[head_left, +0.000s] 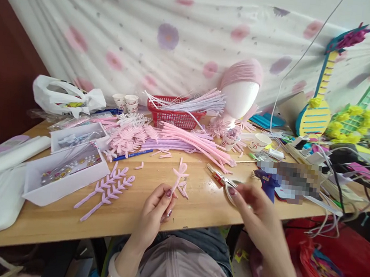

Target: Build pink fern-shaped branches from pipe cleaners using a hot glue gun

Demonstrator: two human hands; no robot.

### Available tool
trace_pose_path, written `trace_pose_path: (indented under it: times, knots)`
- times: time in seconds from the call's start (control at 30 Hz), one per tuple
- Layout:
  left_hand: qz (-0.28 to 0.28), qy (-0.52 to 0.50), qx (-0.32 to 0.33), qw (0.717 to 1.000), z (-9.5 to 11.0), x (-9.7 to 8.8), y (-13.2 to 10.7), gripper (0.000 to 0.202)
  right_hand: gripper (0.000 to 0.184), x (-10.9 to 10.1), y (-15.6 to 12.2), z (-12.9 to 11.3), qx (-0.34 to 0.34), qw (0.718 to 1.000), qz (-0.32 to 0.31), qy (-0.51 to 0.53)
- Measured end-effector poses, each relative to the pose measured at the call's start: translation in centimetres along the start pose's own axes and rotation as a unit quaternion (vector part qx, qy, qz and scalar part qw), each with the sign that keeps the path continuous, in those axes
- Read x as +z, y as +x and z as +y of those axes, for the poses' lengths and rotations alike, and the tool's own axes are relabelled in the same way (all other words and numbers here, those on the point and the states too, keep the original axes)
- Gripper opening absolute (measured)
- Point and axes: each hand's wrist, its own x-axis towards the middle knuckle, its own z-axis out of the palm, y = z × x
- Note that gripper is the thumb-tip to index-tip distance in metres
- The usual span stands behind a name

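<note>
Left hand (158, 208) pinching a looped pink stem (180, 173) near the tabletop's (197, 210) front edge! Right hand (257, 210) (blurred, can't tell its grip) at the scissors (222, 180); 2 lilac sprigs (106, 198) lie leftward.

We recorded two hands: a left hand (157, 210) and a right hand (253, 212). On the left thumbnail (169, 193) we noted a glossy, dark plum varnish, and a similar shade on nails just below the thumb. The right thumbnail (233, 191) carried a matching coat. Behind the left fingers, at the wrist, we identified a bangle (113, 275): white, smooth, thick and rounded in section. Nearer the body than the fingers, we located a top (187, 269), greyish mauve, creased, with a lengthwise line at centre. Between this garment and the fingers, we listed dark blue trousers (207, 240).
</note>
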Motion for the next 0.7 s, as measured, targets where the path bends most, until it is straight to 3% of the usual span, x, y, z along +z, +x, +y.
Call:
trace_pose_path:
  times: [0.13,0.27,0.47,0.7]
  knots:
    - [-0.033,0.051,-0.001,0.998,-0.1,-0.3,-0.1,0.037,0.033,4.7,1.5,-3.8,-0.057,0.973,-0.077,0.208]
    - [-0.042,0.061,-0.002,0.997,-0.5,-0.7,-0.1,0.034,0.036,6.4,2.3,-5.0,-0.045,0.927,-0.17,0.33]
    - [-0.029,0.058,0.012,0.998,-0.7,-0.7,0.1,0.032,0.032,6.1,2.0,-5.0,-0.029,0.915,-0.182,0.358]
    - [-0.033,0.075,0.016,0.997,0.0,-0.3,0.0,0.034,0.029,6.1,2.1,-4.6,-0.049,0.942,-0.128,0.307]
